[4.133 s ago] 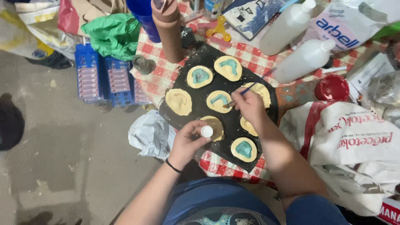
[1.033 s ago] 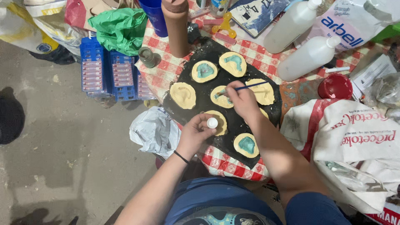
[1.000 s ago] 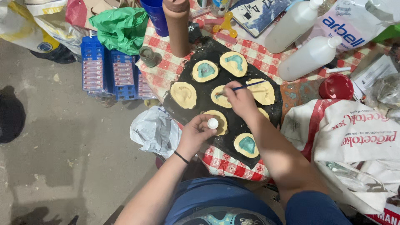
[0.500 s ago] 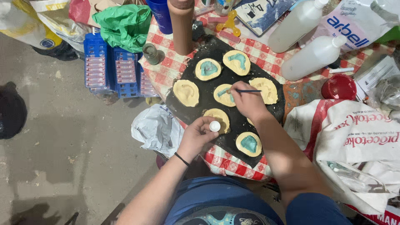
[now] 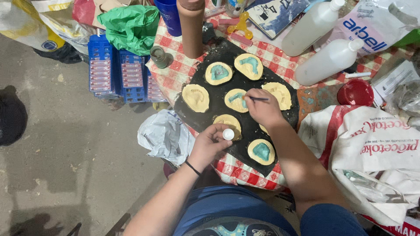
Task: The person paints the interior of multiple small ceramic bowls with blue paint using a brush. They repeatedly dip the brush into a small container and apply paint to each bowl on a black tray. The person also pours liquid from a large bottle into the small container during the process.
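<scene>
At frame centre the right hand (image 5: 264, 109) pinches a thin brush (image 5: 257, 99), its tip on a yellow disc (image 5: 236, 100) on the black tray (image 5: 245, 126); just below-left, the left hand (image 5: 209, 145) grips a small white-capped bottle (image 5: 228, 134)

Tall brown tube (image 5: 191, 27) and white bottles (image 5: 326, 46) crowd far side, black board's (image 5: 205, 118) near-left edge open

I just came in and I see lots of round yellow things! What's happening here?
A person is painting round yellow discs laid on a black sheet on a checked tablecloth. The right hand holds a thin brush and dabs teal paint on the middle disc. The left hand holds a small white-capped pot. Three other discs already show teal; the rest are plain.
</scene>
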